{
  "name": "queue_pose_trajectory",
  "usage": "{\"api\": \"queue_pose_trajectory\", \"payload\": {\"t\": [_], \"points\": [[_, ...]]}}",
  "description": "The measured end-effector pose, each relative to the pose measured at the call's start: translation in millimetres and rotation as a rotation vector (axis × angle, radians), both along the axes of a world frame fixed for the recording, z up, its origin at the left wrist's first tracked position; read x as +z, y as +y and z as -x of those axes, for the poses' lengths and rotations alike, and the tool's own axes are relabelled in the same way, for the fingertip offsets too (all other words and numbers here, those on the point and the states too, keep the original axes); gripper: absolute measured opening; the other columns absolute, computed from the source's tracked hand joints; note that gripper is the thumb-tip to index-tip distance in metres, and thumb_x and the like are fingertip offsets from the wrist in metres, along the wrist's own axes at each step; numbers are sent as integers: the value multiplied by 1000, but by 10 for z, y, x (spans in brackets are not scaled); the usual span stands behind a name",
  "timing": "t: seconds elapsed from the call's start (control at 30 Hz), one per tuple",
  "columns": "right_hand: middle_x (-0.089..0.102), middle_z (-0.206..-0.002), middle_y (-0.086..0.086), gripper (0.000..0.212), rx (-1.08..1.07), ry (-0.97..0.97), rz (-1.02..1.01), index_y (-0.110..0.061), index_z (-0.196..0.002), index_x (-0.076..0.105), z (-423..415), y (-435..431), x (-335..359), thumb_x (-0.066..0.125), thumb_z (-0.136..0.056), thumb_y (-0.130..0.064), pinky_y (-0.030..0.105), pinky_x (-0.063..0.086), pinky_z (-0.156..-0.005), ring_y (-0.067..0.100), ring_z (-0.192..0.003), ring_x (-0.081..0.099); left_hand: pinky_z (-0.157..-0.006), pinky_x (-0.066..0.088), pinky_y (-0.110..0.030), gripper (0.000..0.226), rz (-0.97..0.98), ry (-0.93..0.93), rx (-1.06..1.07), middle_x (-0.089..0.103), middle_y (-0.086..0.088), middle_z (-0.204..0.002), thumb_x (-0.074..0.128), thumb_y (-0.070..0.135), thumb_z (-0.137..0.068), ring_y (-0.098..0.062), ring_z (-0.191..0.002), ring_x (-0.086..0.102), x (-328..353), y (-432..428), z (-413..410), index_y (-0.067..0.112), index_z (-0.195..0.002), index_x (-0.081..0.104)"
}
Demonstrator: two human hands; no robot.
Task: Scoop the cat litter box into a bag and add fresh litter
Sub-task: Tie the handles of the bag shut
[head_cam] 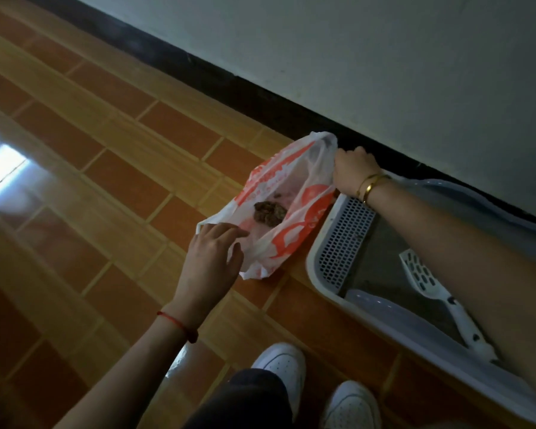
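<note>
A white and orange plastic bag (287, 196) lies open on the tiled floor, with a dark clump of scooped litter (270, 213) inside. My right hand (353, 173) grips the bag's far handle near the wall. My left hand (212, 258) hovers at the bag's near edge, fingers spread and relaxed, touching or just above the plastic. The grey-white litter box (328, 283) stands to the right of the bag, holding grey litter and a perforated grid panel (344, 243). A white slotted scoop (430, 286) lies inside the box under my right forearm.
A white wall with a black skirting board (229, 82) runs behind the bag and box. My two white shoes (283, 366) stand on the orange-brown tiles at the bottom. Glare from a window shines on the floor at left.
</note>
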State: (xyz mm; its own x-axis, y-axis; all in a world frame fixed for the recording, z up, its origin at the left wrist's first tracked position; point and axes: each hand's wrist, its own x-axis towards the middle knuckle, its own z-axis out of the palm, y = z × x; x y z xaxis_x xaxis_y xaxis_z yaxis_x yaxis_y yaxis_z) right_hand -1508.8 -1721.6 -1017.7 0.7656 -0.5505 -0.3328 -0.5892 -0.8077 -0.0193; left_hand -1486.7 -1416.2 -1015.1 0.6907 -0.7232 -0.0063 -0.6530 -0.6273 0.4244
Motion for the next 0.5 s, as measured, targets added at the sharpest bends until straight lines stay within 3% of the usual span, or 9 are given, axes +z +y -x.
{"api": "queue_pose_trajectory", "payload": {"t": [0.1, 0.23, 0.4, 0.5], "points": [[53, -131, 18, 45, -18, 90, 34, -6, -133, 42, -110, -10, -88, 49, -94, -26, 45, 32, -106, 34, -125, 44, -89, 47, -36, 25, 2, 16, -3, 64, 8, -116, 56, 15, -92, -13, -108, 52, -16, 66, 8, 24, -114, 67], [51, -134, 19, 59, -83, 114, -66, -3, -141, 31, -201, -7, -187, 51, -94, -33, 47, 26, -111, 34, -128, 46, -95, 36, -31, 31, -45, 25, -30, 63, 11, -120, 57, 19, -90, -11, -114, 51, -32, 168, 32, 26, -118, 65], [48, -136, 24, 67, -199, -2, -144, 1, -140, 23, -246, -1, -263, 55, -92, -32, 48, 28, -110, 38, -128, 45, -103, 37, -48, 57, -162, -45, -131, 61, 8, -125, 60, 11, -74, -16, -115, 55, -28, 263, 43, 27, -129, 58], [49, -134, 24, 67, -223, -79, -166, 2, -138, 26, -252, 17, -266, 60, -90, -30, 48, 32, -106, 39, -125, 48, -104, 38, -51, 58, -184, -135, -107, 62, -1, -126, 58, 4, -76, -22, -113, 59, -83, 296, 11, 22, -132, 56]]}}
